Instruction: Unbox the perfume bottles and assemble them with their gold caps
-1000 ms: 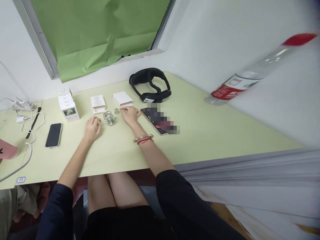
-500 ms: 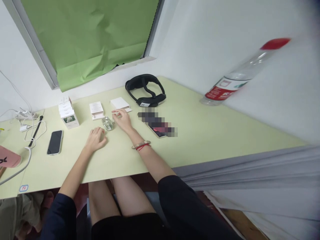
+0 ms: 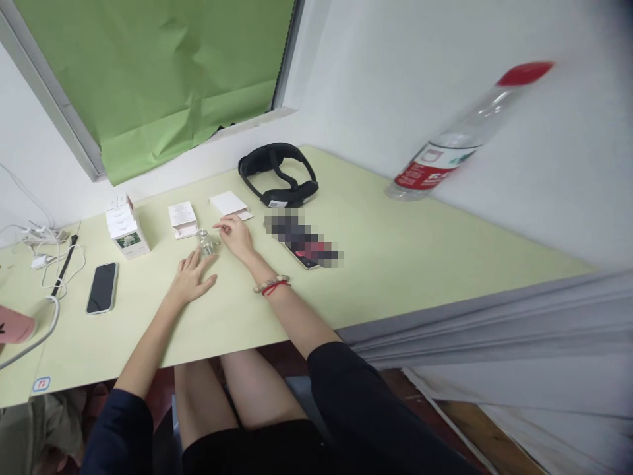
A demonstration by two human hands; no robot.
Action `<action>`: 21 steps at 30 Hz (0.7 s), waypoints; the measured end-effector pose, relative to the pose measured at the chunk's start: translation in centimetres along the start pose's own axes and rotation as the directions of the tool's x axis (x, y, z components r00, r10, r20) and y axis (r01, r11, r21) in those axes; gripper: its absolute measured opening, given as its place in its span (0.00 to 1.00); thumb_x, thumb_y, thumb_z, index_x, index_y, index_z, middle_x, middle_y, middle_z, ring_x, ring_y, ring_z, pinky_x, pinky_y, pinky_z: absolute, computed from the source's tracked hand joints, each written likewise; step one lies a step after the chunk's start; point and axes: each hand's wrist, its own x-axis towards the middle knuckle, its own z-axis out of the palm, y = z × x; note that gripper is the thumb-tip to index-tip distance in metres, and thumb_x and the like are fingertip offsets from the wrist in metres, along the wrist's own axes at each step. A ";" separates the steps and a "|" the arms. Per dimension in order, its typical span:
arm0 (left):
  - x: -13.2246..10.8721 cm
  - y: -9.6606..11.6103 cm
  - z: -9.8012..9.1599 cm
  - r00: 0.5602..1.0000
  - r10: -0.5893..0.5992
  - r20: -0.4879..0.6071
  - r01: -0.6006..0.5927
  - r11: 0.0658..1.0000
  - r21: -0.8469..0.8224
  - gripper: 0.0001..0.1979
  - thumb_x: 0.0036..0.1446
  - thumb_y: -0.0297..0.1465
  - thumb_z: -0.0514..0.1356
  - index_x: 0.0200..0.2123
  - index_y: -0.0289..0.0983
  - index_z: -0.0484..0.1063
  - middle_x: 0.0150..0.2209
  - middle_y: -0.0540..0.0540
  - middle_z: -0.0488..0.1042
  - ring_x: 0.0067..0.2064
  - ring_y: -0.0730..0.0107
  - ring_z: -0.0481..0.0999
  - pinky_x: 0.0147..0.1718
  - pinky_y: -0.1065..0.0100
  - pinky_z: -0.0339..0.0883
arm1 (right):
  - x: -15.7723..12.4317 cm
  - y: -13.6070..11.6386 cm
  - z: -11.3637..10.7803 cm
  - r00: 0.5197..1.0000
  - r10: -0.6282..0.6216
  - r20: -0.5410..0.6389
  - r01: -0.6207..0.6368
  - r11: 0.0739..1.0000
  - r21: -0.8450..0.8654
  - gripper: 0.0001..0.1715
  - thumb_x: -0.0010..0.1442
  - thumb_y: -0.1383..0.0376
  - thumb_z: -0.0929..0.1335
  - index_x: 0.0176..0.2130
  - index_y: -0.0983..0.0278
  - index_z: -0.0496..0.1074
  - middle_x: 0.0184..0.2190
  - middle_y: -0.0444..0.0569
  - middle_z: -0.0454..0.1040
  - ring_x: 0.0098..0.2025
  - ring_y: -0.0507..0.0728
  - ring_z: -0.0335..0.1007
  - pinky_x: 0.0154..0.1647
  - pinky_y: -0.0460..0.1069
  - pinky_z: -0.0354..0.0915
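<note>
A small clear glass bottle stands on the pale yellow table, its neck silvery. My left hand lies on the table just in front of it, fingers spread and the nearest fingertips at the bottle's base; whether they touch it I cannot tell. To the right of the bottle is my right hand, its fingers loosely bent and apart, with nothing visible in them. Behind the bottle sits a white carton with an opening toward me. Another white box lies flat beyond my right hand.
Several white boxes stand in a row at left, near a phone. White cables and a pink cup are farther left. Right of my hands lie a partly blurred-out phone, a black headset and a red-capped plastic bottle.
My left hand has unfolded its fingers and reached toward the glass bottle. The bottle now looks more upright. My right hand has stayed beside it, its fingers slightly more bent.
</note>
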 end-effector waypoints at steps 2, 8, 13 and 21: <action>0.0 0.0 -0.1 1.000 -0.015 0.011 0.015 1.000 -0.003 0.29 0.64 0.43 0.52 0.66 0.43 0.55 0.69 0.37 0.53 0.69 0.51 0.52 0.62 0.48 0.51 | -0.1 -0.5 -0.2 1.000 0.013 -0.015 -0.014 1.000 -0.014 0.18 0.54 0.72 0.63 0.37 0.65 0.80 0.51 0.53 0.71 0.30 0.52 0.67 0.44 0.51 0.69; 0.0 -0.1 0.1 1.000 -0.006 -0.007 0.006 1.000 -0.002 0.30 0.63 0.42 0.52 0.67 0.44 0.54 0.68 0.40 0.55 0.69 0.52 0.53 0.62 0.49 0.52 | -0.8 -1.8 -0.7 0.999 0.023 -0.028 -0.026 0.994 -0.108 0.15 0.57 0.65 0.65 0.42 0.60 0.78 0.39 0.49 0.78 0.40 0.59 0.72 0.46 0.53 0.66; -0.1 -0.1 0.2 0.999 -0.012 0.037 0.012 1.000 0.005 0.31 0.64 0.42 0.50 0.68 0.43 0.51 0.70 0.42 0.51 0.70 0.49 0.51 0.63 0.49 0.50 | -0.8 -0.9 0.1 0.998 -0.011 0.065 0.018 0.993 -0.119 0.11 0.53 0.70 0.67 0.36 0.64 0.78 0.38 0.51 0.79 0.42 0.58 0.73 0.46 0.51 0.67; -0.2 -0.2 0.6 1.000 -0.019 0.020 0.019 1.000 0.020 0.31 0.64 0.44 0.50 0.68 0.45 0.51 0.70 0.42 0.51 0.70 0.50 0.51 0.63 0.48 0.51 | -0.8 0.3 0.7 0.996 0.002 0.090 0.003 0.999 -0.054 0.10 0.52 0.69 0.67 0.34 0.65 0.79 0.35 0.51 0.79 0.35 0.57 0.74 0.40 0.52 0.70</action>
